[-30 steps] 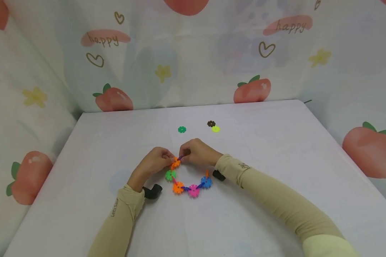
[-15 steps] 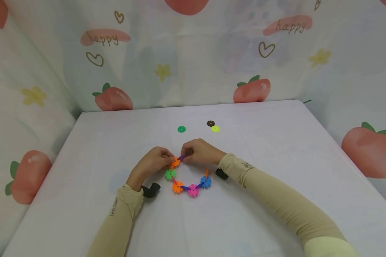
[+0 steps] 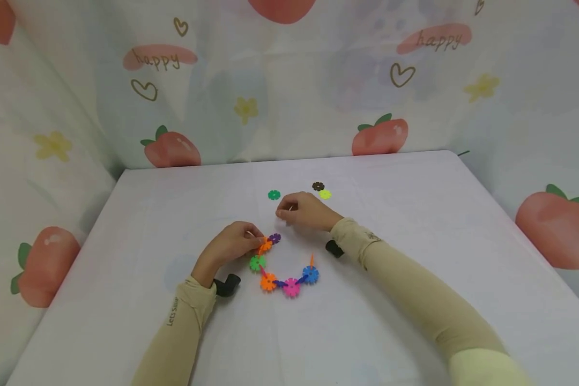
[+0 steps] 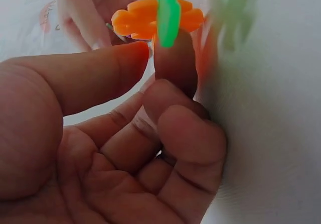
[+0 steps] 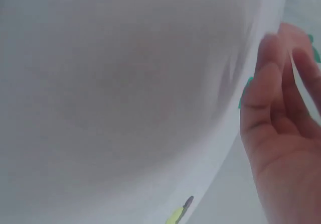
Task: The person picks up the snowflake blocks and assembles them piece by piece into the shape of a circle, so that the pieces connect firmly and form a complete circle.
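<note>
My left hand (image 3: 236,239) pinches an orange notched disc near one end of a curved chain of interlocking plastic discs. The left wrist view shows thumb and fingertips meeting just below a flat orange disc (image 4: 134,20), with a green disc (image 4: 169,13) slotted across it. A purple disc (image 3: 274,238) sits at that end of the chain. The chain runs on through a green disc (image 3: 257,263), an orange disc (image 3: 268,282), a pink disc (image 3: 291,288) and a blue disc (image 3: 311,274). Holding nothing, my right hand (image 3: 309,210) hovers beyond the chain with loosely bent fingers.
Farther back on the white table (image 3: 391,214) lie a loose green disc (image 3: 274,195), a brown disc (image 3: 318,186) and a yellow disc (image 3: 325,194). Black wrist-worn pieces (image 3: 228,286) show beside both wrists. A printed cloth stands behind the table.
My right hand has let go of the purple disc and moved away from me, toward the loose discs. The purple disc stays on the chain. My left hand keeps its hold.
</note>
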`<state>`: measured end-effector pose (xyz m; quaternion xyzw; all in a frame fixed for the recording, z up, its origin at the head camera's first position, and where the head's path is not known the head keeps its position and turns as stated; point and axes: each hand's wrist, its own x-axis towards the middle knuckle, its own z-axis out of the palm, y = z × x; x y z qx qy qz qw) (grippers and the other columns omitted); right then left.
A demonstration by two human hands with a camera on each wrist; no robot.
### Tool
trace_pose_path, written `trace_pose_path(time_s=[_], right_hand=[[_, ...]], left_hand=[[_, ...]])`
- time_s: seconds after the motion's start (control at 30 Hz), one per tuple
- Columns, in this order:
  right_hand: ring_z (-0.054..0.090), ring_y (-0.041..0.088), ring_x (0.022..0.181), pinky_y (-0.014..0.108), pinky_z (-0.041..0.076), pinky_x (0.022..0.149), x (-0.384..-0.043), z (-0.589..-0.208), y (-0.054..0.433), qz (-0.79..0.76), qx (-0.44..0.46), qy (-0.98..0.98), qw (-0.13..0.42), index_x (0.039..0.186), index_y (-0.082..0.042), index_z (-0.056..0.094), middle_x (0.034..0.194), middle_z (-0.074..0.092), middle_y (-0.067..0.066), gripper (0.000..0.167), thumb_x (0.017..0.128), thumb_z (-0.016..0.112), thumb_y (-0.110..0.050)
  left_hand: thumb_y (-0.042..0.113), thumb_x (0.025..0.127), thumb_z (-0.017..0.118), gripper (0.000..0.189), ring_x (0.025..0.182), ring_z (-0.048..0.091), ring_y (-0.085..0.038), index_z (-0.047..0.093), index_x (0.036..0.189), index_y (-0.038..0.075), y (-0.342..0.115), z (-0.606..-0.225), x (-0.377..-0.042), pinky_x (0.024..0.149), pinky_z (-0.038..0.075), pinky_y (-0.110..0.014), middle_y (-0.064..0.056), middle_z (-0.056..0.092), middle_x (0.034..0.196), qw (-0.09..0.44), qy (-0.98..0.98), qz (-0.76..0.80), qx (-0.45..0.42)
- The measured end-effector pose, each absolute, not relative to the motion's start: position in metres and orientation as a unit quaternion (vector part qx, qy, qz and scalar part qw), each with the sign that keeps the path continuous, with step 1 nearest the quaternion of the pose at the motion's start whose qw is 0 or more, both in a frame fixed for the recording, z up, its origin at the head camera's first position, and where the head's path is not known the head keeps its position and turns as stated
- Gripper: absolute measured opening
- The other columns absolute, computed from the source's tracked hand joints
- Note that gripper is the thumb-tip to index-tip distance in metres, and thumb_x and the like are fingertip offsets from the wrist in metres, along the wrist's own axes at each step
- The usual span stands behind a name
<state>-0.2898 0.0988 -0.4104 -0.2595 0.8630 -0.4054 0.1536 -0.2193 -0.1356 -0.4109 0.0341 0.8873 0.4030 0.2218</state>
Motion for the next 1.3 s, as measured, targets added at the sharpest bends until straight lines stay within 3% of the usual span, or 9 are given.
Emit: trace_pose_path(time_s=[0.27,0.57,0.87,1.3], right_hand=[[0.063,0.029,0.103,0.040,0.052,0.090,-0.323,-0.412,0.081,-0.399,-0.208,0.888,0.098,0.123,0.000,0.072,0.113,0.070,0.015,0.023,0.105,0.067,-0.014],[0.058,0.033,0.116,0.044,0.050,0.099,-0.357,-0.410,0.064,-0.311,-0.209,0.919,0.121,0.138,0.000,0.065,0.123,0.064,0.021,0.038,0.102,0.071,-0.012],[0.057,0.030,0.109,0.041,0.051,0.097,-0.362,-0.418,0.057,-0.284,-0.206,0.929,0.115,0.121,0.006,0.069,0.117,0.064,0.021,0.027,0.097,0.073,-0.004],[0.057,0.026,0.095,0.036,0.050,0.089,-0.343,-0.412,0.069,-0.344,-0.190,0.913,0.109,0.108,0.000,0.063,0.105,0.065,0.015,0.014,0.098,0.073,0.000]], left_hand=[[0.024,0.107,0.065,0.020,0.086,0.062,-0.024,0.074,0.116,0.008,-0.138,-0.410,-0.221,0.078,0.051,-0.036,-0.008,0.068,0.095,0.192,0.898,0.391,0.064],[0.026,0.106,0.065,0.023,0.104,0.063,-0.027,0.074,0.123,0.013,-0.133,-0.409,-0.222,0.089,0.055,-0.044,-0.008,0.070,0.115,0.182,0.886,0.419,0.080],[0.026,0.107,0.065,0.023,0.100,0.063,-0.026,0.075,0.123,0.012,-0.133,-0.411,-0.222,0.085,0.055,-0.040,-0.007,0.070,0.113,0.180,0.879,0.432,0.098],[0.023,0.108,0.064,0.020,0.100,0.061,-0.026,0.075,0.121,0.011,-0.129,-0.415,-0.222,0.088,0.053,-0.041,-0.007,0.069,0.109,0.181,0.892,0.407,0.076]])
